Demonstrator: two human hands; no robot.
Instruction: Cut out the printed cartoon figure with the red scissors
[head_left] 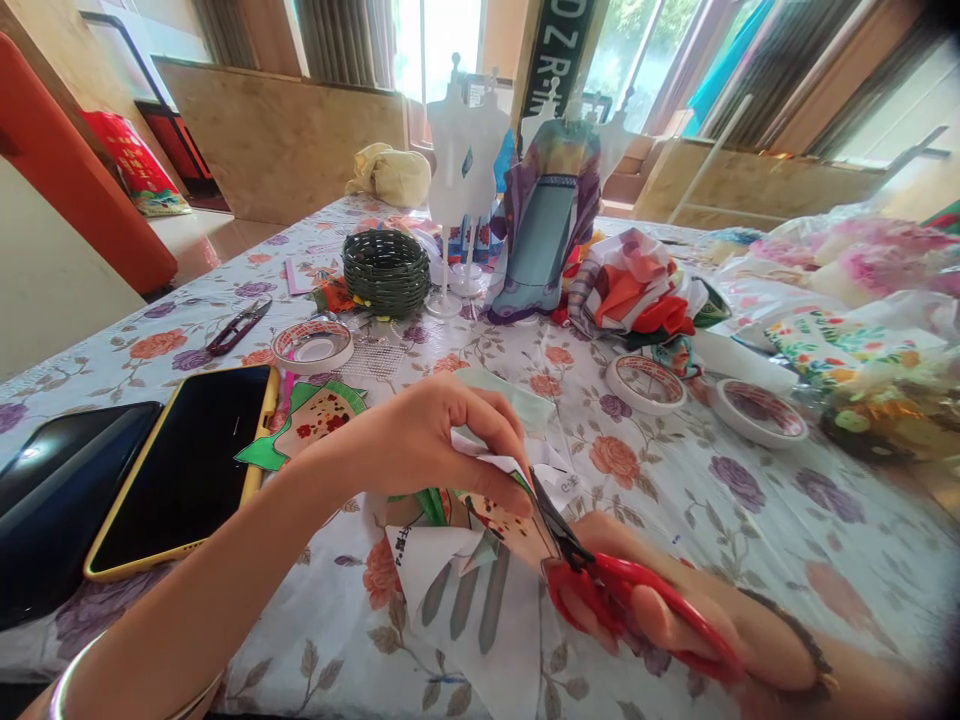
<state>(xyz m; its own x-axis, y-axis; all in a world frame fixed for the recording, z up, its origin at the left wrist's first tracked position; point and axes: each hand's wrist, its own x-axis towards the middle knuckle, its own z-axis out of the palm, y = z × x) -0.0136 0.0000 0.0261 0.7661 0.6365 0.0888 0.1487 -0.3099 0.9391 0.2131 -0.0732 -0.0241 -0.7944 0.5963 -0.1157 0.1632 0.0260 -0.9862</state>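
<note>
My left hand (pixel 457 450) pinches a printed fabric piece (pixel 506 520), cream with small red and dark marks and a green edge. Red-handled scissors (pixel 675 600) are in my right hand (pixel 622 600), fingers through the loops. Their dark blades lie along the piece's right edge, close to my left fingertips. Below hangs or lies a white paper-like sheet (pixel 487 620) with grey stripes and some black writing. To the left of my left wrist rests a cut-out (pixel 322 420) in similar cream, red and green.
A yellow-cased phone (pixel 180 470) and a dark case (pixel 60 500) lie left. Snips (pixel 240 325), tape rolls (pixel 311 345), a dark woven basket (pixel 386 272) and white mannequin stands (pixel 450 170) are farther back. A dressed form (pixel 544 230) and crumpled fabric (pixel 637 285) stand behind my hands.
</note>
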